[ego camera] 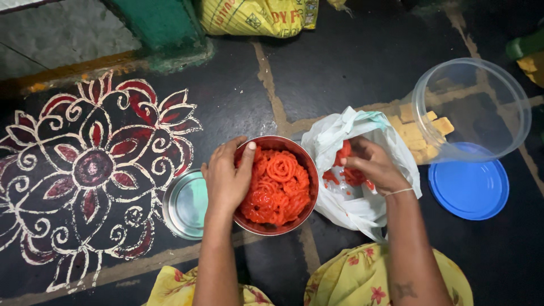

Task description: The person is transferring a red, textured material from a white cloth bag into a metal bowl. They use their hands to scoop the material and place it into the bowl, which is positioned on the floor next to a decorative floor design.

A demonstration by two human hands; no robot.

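Note:
A round steel bowl (pixel 306 164) sits on the dark floor, filled with red-orange spiral sweets (pixel 279 187). My left hand (pixel 226 177) rests on the bowl's left rim, thumb over the sweets. My right hand (pixel 374 164) reaches into a white plastic bag (pixel 345 212) just right of the bowl, fingers closed on red sweet pieces (pixel 345 152) inside it.
A steel lid (pixel 184 205) lies left of the bowl. A clear plastic jar (pixel 473 107) on its side holds yellow square sweets (pixel 416 133); its blue lid (pixel 468 188) lies below. A red-and-white floor drawing (pixel 90 170) at left, a yellow sack (pixel 258 16) at top.

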